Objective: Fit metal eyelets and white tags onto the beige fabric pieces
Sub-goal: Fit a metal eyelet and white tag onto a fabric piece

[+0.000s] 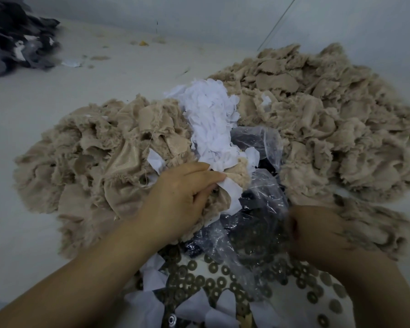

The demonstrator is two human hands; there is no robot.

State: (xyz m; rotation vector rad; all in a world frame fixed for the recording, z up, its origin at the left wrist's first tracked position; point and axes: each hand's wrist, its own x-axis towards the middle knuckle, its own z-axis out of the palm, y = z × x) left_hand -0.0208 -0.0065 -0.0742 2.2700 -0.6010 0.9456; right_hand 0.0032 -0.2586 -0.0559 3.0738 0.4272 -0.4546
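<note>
Left hand fingers pinch a white tag against a beige fabric piece just beyond the fingertips; blurred right hand, fingers curled, grasp unclear, sits right above the metal eyelets.

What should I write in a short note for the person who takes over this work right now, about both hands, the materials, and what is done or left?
Left hand: its grip pinches a white tag against a small beige fabric piece, over the middle of the work.
Right hand: blurred, fingers curled; I cannot tell what it holds.
Materials: two beige fabric heaps, one left and one right; white tags pile between them; metal eyelets scattered nearest the person; clear plastic bag in the centre.
Done: which pieces are finished cannot be told.
Left: probably fit the eyelet on the held piece, then continue.
</note>
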